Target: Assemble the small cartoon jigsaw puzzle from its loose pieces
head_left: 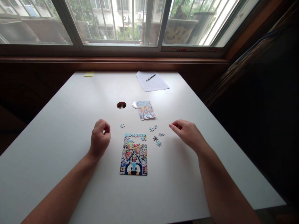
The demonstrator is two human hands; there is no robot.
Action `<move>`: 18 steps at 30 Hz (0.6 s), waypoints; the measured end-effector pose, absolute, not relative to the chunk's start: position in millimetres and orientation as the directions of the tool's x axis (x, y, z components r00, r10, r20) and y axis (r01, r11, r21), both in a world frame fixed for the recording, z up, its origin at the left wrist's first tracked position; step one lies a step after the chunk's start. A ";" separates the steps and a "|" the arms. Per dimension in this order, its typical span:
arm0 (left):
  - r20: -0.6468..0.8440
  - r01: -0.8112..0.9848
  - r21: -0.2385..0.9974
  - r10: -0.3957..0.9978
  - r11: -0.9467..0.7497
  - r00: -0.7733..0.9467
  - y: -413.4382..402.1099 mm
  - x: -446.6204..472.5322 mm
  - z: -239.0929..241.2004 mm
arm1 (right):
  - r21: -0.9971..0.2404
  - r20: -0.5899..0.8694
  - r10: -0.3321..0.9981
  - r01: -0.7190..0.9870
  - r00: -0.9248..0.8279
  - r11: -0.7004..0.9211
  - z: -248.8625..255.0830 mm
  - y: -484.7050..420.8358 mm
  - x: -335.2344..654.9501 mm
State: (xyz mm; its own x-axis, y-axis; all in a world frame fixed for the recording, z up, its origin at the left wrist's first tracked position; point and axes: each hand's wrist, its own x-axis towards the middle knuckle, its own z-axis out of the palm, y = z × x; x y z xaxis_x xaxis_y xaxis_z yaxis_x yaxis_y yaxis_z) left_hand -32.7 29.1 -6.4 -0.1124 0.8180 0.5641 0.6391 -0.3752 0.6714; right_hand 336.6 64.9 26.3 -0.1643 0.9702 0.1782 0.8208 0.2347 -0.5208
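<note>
A nearly filled jigsaw puzzle (133,158) with a blue cartoon dog lies on the white table; a gap shows the pale backing near its top. To its left, my left hand (101,137) is closed, fingers curled; a small pale spot shows inside the curl, and I cannot tell whether it is a piece. My right hand (184,132) is at the right, thumb and forefinger pinched together with nothing visible between them. Between it and the puzzle lie several loose puzzle pieces (159,143). A single puzzle piece (122,126) lies above the puzzle's left corner.
Behind the puzzle, a picture card (146,110) partly covers a round silvery disc (135,105), beside a round hole (121,105) in the table (70,130). Farther back lie printed sheets (156,84) with a pen (150,77), and a yellow sticky note (89,74). A window stands beyond.
</note>
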 end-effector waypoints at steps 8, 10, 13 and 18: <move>0.568 0.633 0.666 0.818 -0.395 -0.088 29.4 -32.8 -7.0 | -0.560 0.076 0.961 0.786 -0.266 0.262 24.5 62.7 335.5; 0.583 0.629 0.649 0.811 -0.429 -0.048 28.6 -31.7 -5.6 | -0.565 0.075 0.955 0.777 -0.287 0.278 25.2 62.2 334.1; 0.597 0.641 0.581 0.798 -0.501 0.083 25.8 -29.7 -4.3 | -0.587 0.060 0.940 0.750 -0.336 0.305 25.0 60.8 328.7; 0.529 0.561 0.408 0.687 -0.721 0.499 16.5 -22.5 -1.6 | -0.603 0.015 0.906 0.719 -0.423 0.346 20.2 55.2 312.2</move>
State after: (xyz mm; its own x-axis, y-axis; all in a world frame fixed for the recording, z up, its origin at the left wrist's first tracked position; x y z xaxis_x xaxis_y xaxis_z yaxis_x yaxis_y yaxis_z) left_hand -22.5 16.5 -1.6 0.4986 0.6870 0.5287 0.5606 -0.7207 0.4078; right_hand 312.2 55.2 20.2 -0.4234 0.9058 0.0148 0.7185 0.3457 -0.6035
